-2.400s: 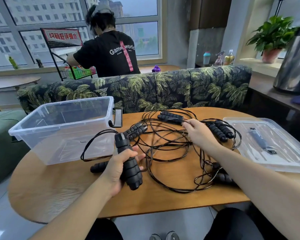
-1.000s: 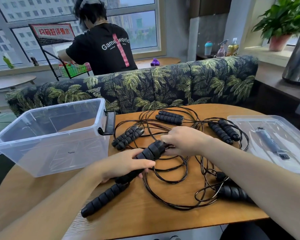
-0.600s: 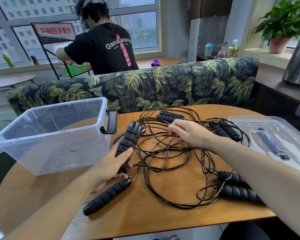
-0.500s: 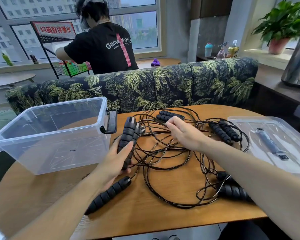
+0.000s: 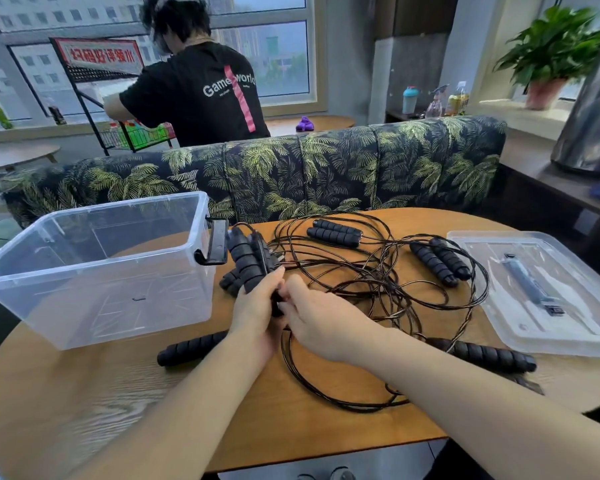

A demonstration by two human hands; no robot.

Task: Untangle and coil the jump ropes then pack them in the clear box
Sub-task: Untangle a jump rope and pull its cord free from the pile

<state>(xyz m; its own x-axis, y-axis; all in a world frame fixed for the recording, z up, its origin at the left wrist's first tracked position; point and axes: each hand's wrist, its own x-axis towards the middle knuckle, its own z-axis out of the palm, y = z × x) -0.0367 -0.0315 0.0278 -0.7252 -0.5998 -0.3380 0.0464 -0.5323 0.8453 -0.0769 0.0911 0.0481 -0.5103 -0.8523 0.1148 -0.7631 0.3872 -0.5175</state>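
Note:
A tangle of black jump-rope cords (image 5: pixel 367 289) lies on the round wooden table (image 5: pixel 84 403). My left hand (image 5: pixel 257 306) grips two black foam handles (image 5: pixel 246 258) held upright beside the clear box (image 5: pixel 94 271). My right hand (image 5: pixel 312 317) meets it at the handles' lower end, fingertips on the handle base or cord; the exact hold is hidden. Other handles lie loose: one (image 5: pixel 187 348) near my left forearm, a pair (image 5: pixel 333 233) at the back, a pair (image 5: pixel 440 261) at the right, one (image 5: pixel 488 355) by my right forearm.
The box's clear lid (image 5: pixel 540 292) lies flat at the table's right edge. A leaf-patterned sofa (image 5: pixel 291 174) backs the table. Behind it a person in a black shirt (image 5: pixel 201 91) works at a wire rack. A potted plant (image 5: pixel 551 53) stands on the right sill.
My right hand left the cords at the middle and came back to my left hand at the handles. The left hand shifted the upright handles slightly right.

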